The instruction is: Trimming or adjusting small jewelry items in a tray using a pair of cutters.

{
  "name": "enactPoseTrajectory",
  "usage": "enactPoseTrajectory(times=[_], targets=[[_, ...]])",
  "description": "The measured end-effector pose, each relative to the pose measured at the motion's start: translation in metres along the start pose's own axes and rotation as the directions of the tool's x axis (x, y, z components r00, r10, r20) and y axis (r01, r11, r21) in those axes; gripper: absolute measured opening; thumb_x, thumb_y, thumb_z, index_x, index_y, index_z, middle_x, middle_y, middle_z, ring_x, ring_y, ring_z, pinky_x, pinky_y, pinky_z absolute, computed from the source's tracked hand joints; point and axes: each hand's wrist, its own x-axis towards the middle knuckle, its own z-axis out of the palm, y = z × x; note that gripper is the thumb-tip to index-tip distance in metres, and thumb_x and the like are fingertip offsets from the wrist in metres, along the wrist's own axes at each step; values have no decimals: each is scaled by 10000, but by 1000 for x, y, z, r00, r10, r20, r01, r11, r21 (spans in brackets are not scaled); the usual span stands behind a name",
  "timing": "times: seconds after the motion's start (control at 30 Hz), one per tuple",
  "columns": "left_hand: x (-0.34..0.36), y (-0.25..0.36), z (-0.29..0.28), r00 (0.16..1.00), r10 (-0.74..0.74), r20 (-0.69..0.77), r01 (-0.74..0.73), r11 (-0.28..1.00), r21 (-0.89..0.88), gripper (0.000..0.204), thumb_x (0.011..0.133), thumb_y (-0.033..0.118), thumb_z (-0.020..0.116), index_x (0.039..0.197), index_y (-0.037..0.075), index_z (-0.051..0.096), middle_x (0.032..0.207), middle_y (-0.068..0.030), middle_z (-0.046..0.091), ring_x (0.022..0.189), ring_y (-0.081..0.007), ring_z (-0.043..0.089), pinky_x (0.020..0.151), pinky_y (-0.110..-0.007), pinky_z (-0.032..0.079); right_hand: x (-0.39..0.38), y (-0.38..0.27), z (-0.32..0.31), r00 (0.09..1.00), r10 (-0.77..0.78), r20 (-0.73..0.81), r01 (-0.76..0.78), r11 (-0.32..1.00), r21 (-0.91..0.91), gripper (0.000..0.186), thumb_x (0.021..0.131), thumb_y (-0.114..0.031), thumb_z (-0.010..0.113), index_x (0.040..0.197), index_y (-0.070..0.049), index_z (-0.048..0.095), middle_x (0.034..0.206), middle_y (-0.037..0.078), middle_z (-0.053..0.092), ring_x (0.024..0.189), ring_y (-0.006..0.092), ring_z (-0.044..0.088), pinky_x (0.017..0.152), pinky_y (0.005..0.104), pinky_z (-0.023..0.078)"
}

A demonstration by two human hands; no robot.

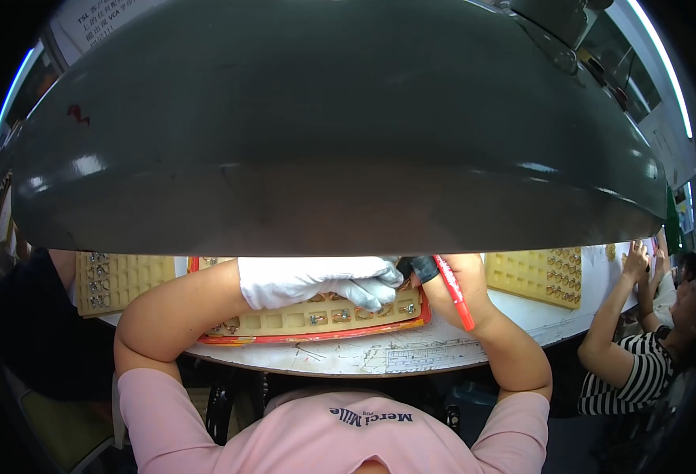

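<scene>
My left hand [340, 283], in a white glove, reaches over a ring tray [288, 321] with a red edge. Its fingers are bent and pressed together beside a dark cylindrical thing [422, 268]; what they hold, if anything, is hidden. Several rings with stones [340, 315] stand in the tray's slots under the glove. At the tray's right end is my bare right hand [458, 272], closed, its fingertips partly hidden by the lamp shade. A red marker pen [454, 294] sticks out of it, slanting back toward me. The dark thing sits between both hands; I cannot tell its kind.
A big dark grey lamp shade [340, 134] hides the far side of the white table [348, 359]. Cream ring trays stand at left [138, 276] and right [522, 278]. A ruler strip [423, 359] lies along the near edge. A person in stripes [628, 371] works at right.
</scene>
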Motion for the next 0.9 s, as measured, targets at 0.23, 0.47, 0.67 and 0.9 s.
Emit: enactPoseTrajectory(times=[0.23, 0.47, 0.67, 0.9], targets=[[1, 1, -1, 998, -4, -57, 6, 999, 45, 319, 932, 205, 596, 1123, -47, 565, 1007, -175, 632, 841, -218, 670, 757, -307, 594, 1, -3, -1, 992, -129, -7, 127, 985, -119, 326, 685, 97, 593, 996, 16, 649, 915, 166, 639, 831, 317, 622, 766, 362, 486], [-2, -7, -10, 999, 29, 39, -28, 999, -27, 330, 909, 135, 605, 1208, 8, 553, 1152, -106, 597, 1045, -168, 590, 914, -306, 519, 4, 2, 0, 992, -117, -42, 111, 986, -126, 321, 672, 85, 545, 962, 4, 655, 837, 146, 636, 713, 273, 615, 668, 336, 491], [-1, -4, -7, 995, 66, 72, -69, 997, 31, 300, 930, 157, 576, 1187, 2, 590, 1137, -112, 637, 1018, -163, 617, 892, -286, 521, 2, 8, -2, 986, -140, -90, 122, 975, -183, 311, 656, 71, 543, 935, -2, 659, 783, 139, 621, 651, 267, 594, 623, 335, 486], [2, -2, -4, 999, 42, 16, -45, 980, 196, 321, 935, 206, 582, 1186, 7, 597, 1117, -110, 654, 994, -142, 635, 841, -243, 539, 0, 5, -5, 997, -43, -66, 32, 987, -157, 280, 686, 50, 537, 933, 4, 660, 804, 136, 632, 669, 264, 595, 635, 329, 488]])
